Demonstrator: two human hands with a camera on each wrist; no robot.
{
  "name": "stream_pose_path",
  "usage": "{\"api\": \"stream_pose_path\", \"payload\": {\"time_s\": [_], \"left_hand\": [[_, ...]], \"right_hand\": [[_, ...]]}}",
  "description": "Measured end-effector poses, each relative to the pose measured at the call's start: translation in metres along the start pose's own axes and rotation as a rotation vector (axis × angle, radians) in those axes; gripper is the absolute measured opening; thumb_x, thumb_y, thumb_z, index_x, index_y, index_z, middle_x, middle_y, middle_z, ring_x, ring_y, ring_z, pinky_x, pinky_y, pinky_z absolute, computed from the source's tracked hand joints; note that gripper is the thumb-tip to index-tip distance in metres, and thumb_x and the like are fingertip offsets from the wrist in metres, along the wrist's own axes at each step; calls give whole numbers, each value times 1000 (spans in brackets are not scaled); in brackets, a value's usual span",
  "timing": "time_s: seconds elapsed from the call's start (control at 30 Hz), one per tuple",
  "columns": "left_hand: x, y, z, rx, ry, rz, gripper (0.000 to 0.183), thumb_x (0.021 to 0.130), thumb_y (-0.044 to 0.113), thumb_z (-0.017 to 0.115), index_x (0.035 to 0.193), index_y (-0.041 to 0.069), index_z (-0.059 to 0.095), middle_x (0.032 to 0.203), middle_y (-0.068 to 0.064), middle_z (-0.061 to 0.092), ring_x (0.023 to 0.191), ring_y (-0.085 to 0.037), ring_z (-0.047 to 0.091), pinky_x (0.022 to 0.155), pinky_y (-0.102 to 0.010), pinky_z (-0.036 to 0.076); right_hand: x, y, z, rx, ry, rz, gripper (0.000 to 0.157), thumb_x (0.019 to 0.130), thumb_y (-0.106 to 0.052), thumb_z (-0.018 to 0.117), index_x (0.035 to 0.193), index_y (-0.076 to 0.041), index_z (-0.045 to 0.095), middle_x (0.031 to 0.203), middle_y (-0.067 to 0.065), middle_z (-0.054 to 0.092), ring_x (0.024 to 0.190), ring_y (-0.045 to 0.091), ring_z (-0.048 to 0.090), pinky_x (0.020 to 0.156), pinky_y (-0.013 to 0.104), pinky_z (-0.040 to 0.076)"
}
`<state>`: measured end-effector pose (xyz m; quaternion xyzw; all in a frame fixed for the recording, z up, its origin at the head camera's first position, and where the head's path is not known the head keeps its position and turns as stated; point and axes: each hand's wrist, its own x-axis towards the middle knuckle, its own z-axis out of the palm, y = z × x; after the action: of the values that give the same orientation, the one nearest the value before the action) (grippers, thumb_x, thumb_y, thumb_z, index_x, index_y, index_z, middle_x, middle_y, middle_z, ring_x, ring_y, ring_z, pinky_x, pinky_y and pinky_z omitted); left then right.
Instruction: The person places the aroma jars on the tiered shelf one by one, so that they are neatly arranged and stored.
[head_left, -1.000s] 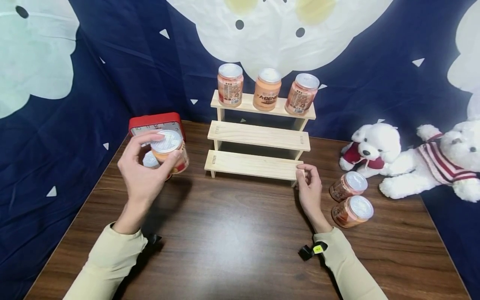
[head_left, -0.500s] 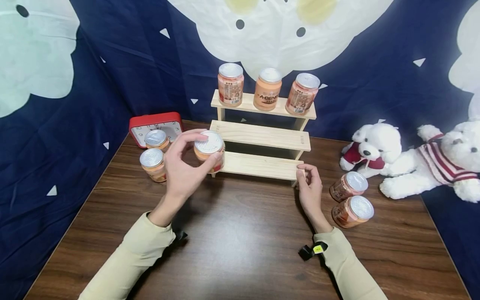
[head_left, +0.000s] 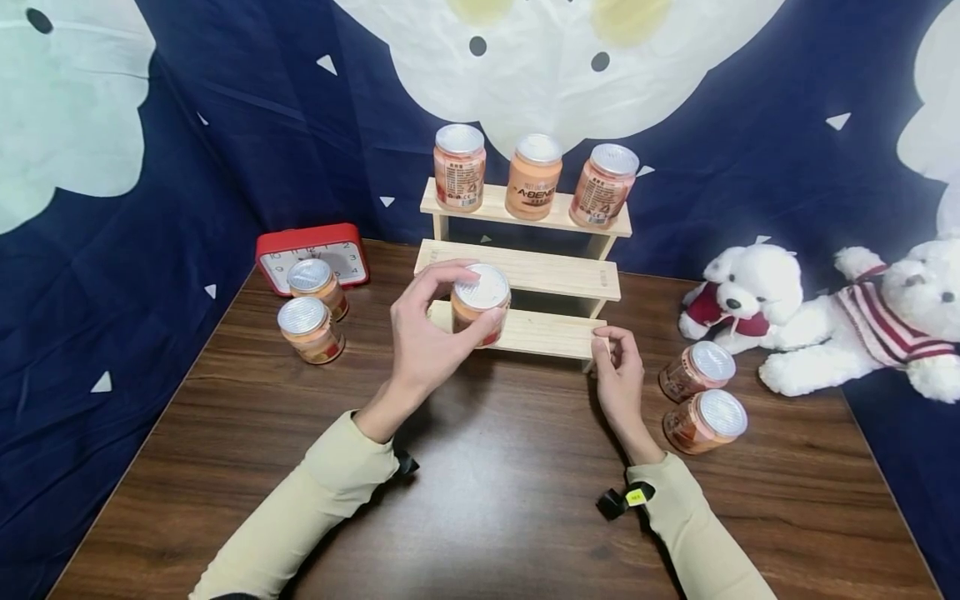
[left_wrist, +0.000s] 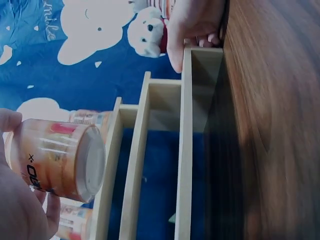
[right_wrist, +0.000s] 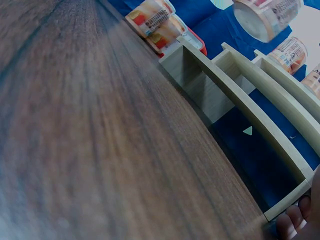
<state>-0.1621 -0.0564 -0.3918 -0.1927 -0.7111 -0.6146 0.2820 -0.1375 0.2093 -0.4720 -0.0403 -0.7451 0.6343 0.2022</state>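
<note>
My left hand (head_left: 427, 337) holds a jar (head_left: 482, 292) with a silver lid and peach-coloured contents, thumb on one side and fingers at the lid's edge. In the left wrist view the jar (left_wrist: 57, 157) is apart from the three-tier wooden shelf (left_wrist: 185, 150), its base showing. From the head, it covers part of the lowest tier (head_left: 551, 332). My right hand (head_left: 621, 383) grips the right end of that lowest tier; in the right wrist view its curled fingers (right_wrist: 295, 220) are at the end leg. Along the top tier stand three similar jars (head_left: 533, 179).
Two jars (head_left: 311, 329) stand at the left in front of a red clock (head_left: 352, 250). Two more jars (head_left: 705, 421) are right of my right hand. White plush toys (head_left: 757, 287) sit at the back right, before a dark blue cloth (head_left: 300, 150).
My left hand has carried the jar rightward from beside the clock to the front of the shelf, uncovering the two left jars. The right hand has stayed at the shelf's end.
</note>
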Motion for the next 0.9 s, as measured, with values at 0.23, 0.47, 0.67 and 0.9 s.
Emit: {"api": "stream_pose_path", "payload": {"time_s": [0.23, 0.47, 0.67, 0.9], "left_hand": [[5, -2, 25, -27, -17, -5, 45, 80, 18, 97, 117, 6, 77, 129, -6, 78, 107, -20, 74, 94, -35, 58], [10, -6, 50, -51, -64, 5, 45, 80, 17, 97, 117, 5, 74, 128, -9, 78, 108, -20, 73, 93, -39, 59], [15, -4, 68, -79, -79, -24, 50, 80, 19, 96, 123, 6, 74, 129, -7, 78, 112, -19, 72, 94, -38, 59], [26, -5, 86, -101, -84, -45, 55, 83, 19, 95, 130, 6, 70, 130, -8, 75, 116, -15, 69, 98, -34, 59]], "right_hand": [[0, -2, 1, -12, -8, 1, 19, 109, 6, 60, 123, 18, 62, 77, -1, 51, 62, 2, 46, 58, 15, 40], [-1, -1, -1, -18, 4, -10, 19, 109, 6, 60, 123, 18, 63, 78, -1, 49, 63, 2, 44, 58, 15, 37], [0, 0, -1, -19, -2, 5, 19, 109, 5, 60, 123, 17, 63, 77, -2, 50, 63, 3, 46, 58, 15, 39], [0, 1, -1, -15, -1, 1, 19, 109, 5, 60, 123, 17, 63, 77, -2, 50, 62, 3, 46, 57, 15, 40]]}}
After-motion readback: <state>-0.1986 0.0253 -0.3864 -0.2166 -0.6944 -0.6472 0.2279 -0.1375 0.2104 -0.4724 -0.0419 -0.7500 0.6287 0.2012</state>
